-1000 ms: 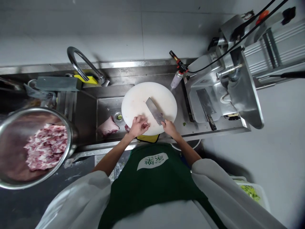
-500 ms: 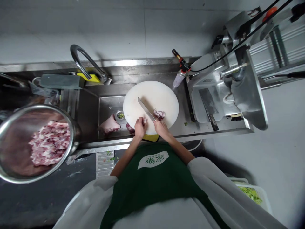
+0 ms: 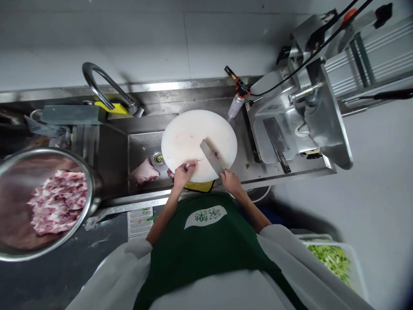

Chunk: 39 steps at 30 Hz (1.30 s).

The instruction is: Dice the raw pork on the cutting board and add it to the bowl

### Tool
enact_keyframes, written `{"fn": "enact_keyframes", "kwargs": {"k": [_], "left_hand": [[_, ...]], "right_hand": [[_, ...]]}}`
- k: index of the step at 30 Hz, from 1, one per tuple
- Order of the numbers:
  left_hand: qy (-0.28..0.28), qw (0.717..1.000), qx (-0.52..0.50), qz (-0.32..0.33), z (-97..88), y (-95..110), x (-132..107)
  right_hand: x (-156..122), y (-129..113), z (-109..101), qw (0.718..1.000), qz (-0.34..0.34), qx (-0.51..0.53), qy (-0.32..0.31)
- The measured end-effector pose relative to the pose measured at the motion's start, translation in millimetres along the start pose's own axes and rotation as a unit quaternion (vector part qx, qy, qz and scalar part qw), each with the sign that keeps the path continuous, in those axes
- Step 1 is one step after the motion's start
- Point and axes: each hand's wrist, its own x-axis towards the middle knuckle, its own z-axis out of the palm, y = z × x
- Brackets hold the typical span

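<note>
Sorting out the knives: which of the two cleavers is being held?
The cleaver over the white cutting board, gripped by the right hand; the other cleaver lies untouched on the steel tray at the right.

The left hand (image 3: 181,174) covers most of a meat piece (image 3: 191,164); the right hand (image 3: 230,181) hides the cleaver (image 3: 211,157) handle. The steel bowl (image 3: 97,191) is cut off at the left edge.

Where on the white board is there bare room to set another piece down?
The far half of the cutting board, beyond the cleaver, is bare. The near edge is crowded: left hand holding meat, right hand gripping the cleaver handle.
</note>
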Motion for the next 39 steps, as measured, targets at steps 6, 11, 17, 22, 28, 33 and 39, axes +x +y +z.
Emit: {"fn": "enact_keyframes", "kwargs": {"k": [6, 11, 17, 22, 28, 33, 39], "left_hand": [[0.017, 0.997, 0.068, -0.009, -13.7, -26, -14], [0.125, 0.989, 0.050, 0.069, -7.2, -24, -16], [0.017, 0.973, 0.024, 0.227, 8.7, -21, -5], [0.057, 0.986, -0.060, 0.142, -13.4, -27, 4], [0.065, 0.975, -0.050, 0.206, -2.0, -7, 14], [0.138, 0.964, 0.019, 0.228, 11.4, -14, 2], [0.318, 0.933, -0.002, 0.167, -12.7, -33, -13]], "right_hand": [[-12, -45, -25, 0.998, -0.032, 0.010, 0.059], [10, -83, -10, 0.995, -0.074, 0.027, 0.054], [42, -71, 14, 0.996, -0.082, 0.024, 0.004], [39, -32, 7, 0.998, -0.052, 0.019, 0.008], [30, -14, 1, 0.999, -0.031, 0.033, 0.029], [18, -39, -18, 0.998, -0.043, 0.030, 0.025], [17, -88, -30, 0.985, -0.106, 0.051, 0.128]]}}
